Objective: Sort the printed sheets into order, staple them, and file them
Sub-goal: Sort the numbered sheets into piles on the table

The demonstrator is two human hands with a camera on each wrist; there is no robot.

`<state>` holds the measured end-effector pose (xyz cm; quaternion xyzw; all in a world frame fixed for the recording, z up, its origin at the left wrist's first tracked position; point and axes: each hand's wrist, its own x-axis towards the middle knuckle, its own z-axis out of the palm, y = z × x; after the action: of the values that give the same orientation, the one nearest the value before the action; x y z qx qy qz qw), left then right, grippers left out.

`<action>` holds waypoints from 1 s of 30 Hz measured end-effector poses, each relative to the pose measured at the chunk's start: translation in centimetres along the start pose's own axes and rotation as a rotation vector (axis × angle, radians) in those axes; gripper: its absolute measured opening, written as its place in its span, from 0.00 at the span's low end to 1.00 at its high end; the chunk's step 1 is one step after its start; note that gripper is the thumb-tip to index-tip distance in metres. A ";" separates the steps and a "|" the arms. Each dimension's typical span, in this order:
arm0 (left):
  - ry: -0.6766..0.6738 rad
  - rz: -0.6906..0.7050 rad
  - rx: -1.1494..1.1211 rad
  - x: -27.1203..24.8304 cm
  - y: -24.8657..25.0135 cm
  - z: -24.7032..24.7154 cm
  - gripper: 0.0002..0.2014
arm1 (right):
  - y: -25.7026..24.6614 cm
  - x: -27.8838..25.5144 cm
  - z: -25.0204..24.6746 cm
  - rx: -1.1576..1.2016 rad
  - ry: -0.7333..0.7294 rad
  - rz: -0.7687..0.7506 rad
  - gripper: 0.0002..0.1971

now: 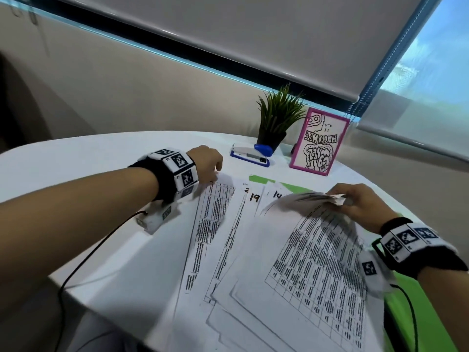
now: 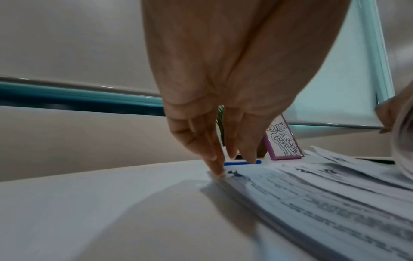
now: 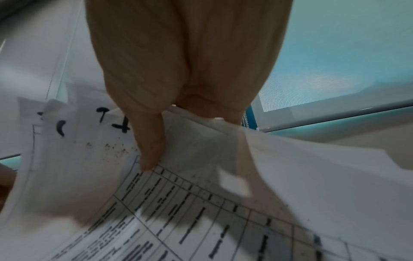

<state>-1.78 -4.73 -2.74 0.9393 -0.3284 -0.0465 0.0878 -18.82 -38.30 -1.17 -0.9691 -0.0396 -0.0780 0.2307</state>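
Printed sheets (image 1: 223,240) with tables and handwritten numbers lie fanned across the white table (image 1: 96,199). My left hand (image 1: 215,174) presses its fingertips (image 2: 218,171) on the far corner of the leftmost stack (image 2: 312,203). On the right, my right hand (image 1: 340,199) pinches the far edge of a bundle of sheets (image 1: 317,237) and holds that end bent up off the pile. In the right wrist view the thumb (image 3: 149,155) lies on top of the bundle (image 3: 201,220) and the other fingers are hidden beneath it. A blue and white stapler (image 1: 250,154) lies beyond the sheets. A green folder (image 1: 261,178) shows under them.
A potted plant (image 1: 276,123) and a pink-framed drawing (image 1: 319,141) stand at the back of the table by the window blind. More of the green folder (image 1: 421,316) shows at the near right. Black cables (image 1: 83,260) run from both wrist cameras.
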 end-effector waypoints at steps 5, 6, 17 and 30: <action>0.008 -0.027 -0.066 0.4 0.2 0.1 0.14 | -0.2 0.0 -0.3 0.034 -0.033 0.001 0.10; 0.012 -0.025 -0.072 0.4 0.3 0.0 0.12 | -0.4 0.1 -0.3 0.030 -0.035 -0.008 0.10; 0.123 0.089 0.065 0.3 0.4 -2.0 0.22 | -0.6 -0.4 -0.5 0.012 -0.024 0.017 0.04; 0.359 0.177 -0.238 -0.6 2.1 -2.3 0.13 | -0.2 -0.1 -0.3 -0.135 0.011 -0.030 0.19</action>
<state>-3.17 -5.62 -0.02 0.8831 -0.3806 0.0909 0.2589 -18.97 -38.27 -0.87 -0.9813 -0.0476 -0.0892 0.1640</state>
